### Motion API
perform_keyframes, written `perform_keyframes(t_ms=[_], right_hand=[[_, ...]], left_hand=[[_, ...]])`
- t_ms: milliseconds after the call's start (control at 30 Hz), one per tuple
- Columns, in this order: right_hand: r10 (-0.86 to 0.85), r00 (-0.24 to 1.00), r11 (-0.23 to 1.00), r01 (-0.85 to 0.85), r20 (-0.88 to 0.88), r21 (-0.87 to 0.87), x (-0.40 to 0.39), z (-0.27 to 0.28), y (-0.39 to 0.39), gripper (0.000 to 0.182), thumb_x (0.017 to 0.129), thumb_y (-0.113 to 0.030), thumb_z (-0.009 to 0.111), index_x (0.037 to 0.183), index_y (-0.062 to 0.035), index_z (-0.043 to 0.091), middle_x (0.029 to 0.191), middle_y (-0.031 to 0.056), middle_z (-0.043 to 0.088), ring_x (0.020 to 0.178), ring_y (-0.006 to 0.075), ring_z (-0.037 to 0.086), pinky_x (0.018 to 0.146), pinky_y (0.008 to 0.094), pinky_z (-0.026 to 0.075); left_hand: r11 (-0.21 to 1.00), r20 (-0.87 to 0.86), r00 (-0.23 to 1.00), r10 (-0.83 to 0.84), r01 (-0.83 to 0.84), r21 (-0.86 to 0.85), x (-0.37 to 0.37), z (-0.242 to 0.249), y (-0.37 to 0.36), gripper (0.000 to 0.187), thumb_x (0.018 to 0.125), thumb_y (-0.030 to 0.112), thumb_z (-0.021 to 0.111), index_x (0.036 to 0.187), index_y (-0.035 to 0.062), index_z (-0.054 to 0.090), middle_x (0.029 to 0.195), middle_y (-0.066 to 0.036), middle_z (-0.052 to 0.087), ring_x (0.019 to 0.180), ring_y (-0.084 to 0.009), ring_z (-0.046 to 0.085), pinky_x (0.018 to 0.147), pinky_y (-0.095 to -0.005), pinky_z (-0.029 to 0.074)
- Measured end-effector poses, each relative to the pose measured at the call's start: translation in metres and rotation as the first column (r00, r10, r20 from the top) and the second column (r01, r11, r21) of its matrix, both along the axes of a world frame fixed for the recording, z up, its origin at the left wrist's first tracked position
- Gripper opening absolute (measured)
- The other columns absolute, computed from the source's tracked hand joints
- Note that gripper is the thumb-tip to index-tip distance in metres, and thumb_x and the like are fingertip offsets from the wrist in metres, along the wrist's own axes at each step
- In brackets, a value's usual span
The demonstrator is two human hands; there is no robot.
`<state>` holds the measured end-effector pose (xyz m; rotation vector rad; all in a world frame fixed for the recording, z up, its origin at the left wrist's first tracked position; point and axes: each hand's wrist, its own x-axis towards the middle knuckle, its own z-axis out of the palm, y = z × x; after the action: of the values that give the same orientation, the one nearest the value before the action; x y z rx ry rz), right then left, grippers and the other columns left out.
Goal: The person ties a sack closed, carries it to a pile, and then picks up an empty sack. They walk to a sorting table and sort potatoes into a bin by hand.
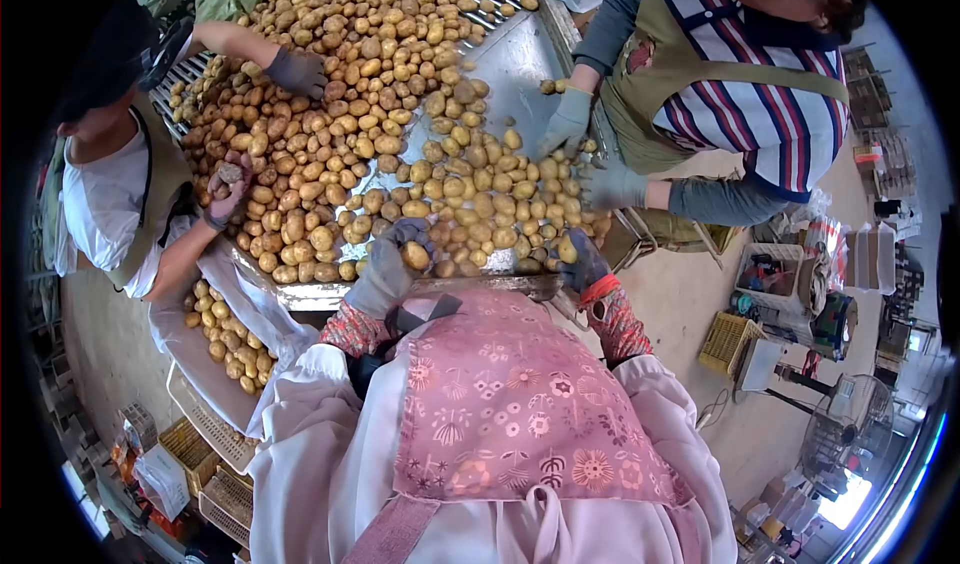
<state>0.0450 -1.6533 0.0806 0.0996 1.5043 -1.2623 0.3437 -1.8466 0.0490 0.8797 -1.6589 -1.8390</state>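
Note:
My left hand [385, 269], in a grey glove, is closed around a potato [415, 255] at the near edge of the sorting table. On the right, my right hand [587, 261], gloved in dark grey with a red cuff, grips a small yellow potato [568, 251]. Between and beyond both hands lies a loose spread of potatoes [490, 207] on the metal table top [515, 59]. A much thicker heap of potatoes [330, 114] covers the table's left and far side.
A person at right works with two gloved hands [590, 154] among the potatoes. Another person at left holds a potato [230, 174]. A lined crate of potatoes [228, 339] stands at lower left. A yellow basket [730, 342] and a fan [848, 419] are at right.

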Motion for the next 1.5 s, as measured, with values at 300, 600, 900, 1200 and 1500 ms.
perform_keyframes(t_ms=[300, 600, 900, 1200, 1500], right_hand=[[0.432, 0.869, 0.739, -0.494, -0.240, -0.458, 0.062, 0.039, -0.076, 0.053, 0.103, -0.020, 0.050, 0.149, -0.0047, 0.029, 0.138, 0.0083, 0.048, 0.116, 0.0166, 0.053, 0.103, 0.0283, 0.041], [0.392, -0.142, 0.513, -0.786, -0.909, 0.344, 0.000, -0.046, 0.006, 0.035, 0.088, -0.028, 0.061, 0.119, -0.0112, 0.063, 0.113, 0.0178, 0.066, 0.102, 0.0359, 0.064, 0.087, 0.0428, 0.052], [0.428, 0.475, 0.711, -0.703, -0.769, -0.038, 0.028, -0.093, -0.071, 0.029, 0.091, -0.019, 0.060, 0.115, -0.0030, 0.062, 0.100, 0.0113, 0.068, 0.083, 0.0222, 0.065, 0.079, 0.0335, 0.054], [0.375, 0.153, 0.733, -0.653, -0.914, 0.192, -0.018, -0.093, -0.033, 0.032, 0.088, -0.017, 0.065, 0.118, -0.0088, 0.064, 0.113, 0.0178, 0.064, 0.107, 0.0346, 0.061, 0.096, 0.0377, 0.048], [0.446, 0.534, 0.728, -0.684, -0.718, -0.056, 0.033, -0.051, -0.057, 0.029, 0.095, -0.014, 0.059, 0.121, -0.0011, 0.059, 0.107, 0.0100, 0.065, 0.095, 0.0157, 0.060, 0.083, 0.0315, 0.052]], left_hand=[[0.856, -0.139, 0.981, -0.135, 0.186, 0.482, -0.071, 0.098, 0.020, 0.046, 0.101, 0.043, 0.048, 0.131, 0.0086, 0.050, 0.110, -0.006, 0.062, 0.087, -0.0131, 0.062, 0.068, -0.0238, 0.052], [0.325, -0.143, 0.776, 0.614, -0.084, 0.942, 0.016, 0.076, 0.008, 0.036, 0.096, 0.043, 0.058, 0.118, 0.0150, 0.060, 0.107, -0.008, 0.066, 0.086, -0.0194, 0.067, 0.065, -0.0298, 0.060], [0.713, -0.277, 0.890, 0.363, -0.074, 0.697, 0.023, 0.069, 0.021, 0.031, 0.096, 0.016, 0.055, 0.124, 0.0070, 0.049, 0.115, -0.008, 0.056, 0.098, -0.0201, 0.061, 0.072, -0.0250, 0.054], [0.742, -0.263, 0.925, 0.274, -0.029, 0.670, 0.005, 0.070, 0.006, 0.037, 0.098, 0.039, 0.057, 0.120, 0.0096, 0.055, 0.087, 0.000, 0.060, 0.066, -0.0081, 0.052, 0.058, -0.0194, 0.042], [0.346, -0.131, 0.828, 0.545, -0.080, 0.935, 0.035, 0.028, 0.016, 0.042, 0.099, 0.054, 0.044, 0.101, 0.0151, 0.060, 0.085, -0.001, 0.064, 0.062, -0.0121, 0.057, 0.051, -0.0216, 0.049]])
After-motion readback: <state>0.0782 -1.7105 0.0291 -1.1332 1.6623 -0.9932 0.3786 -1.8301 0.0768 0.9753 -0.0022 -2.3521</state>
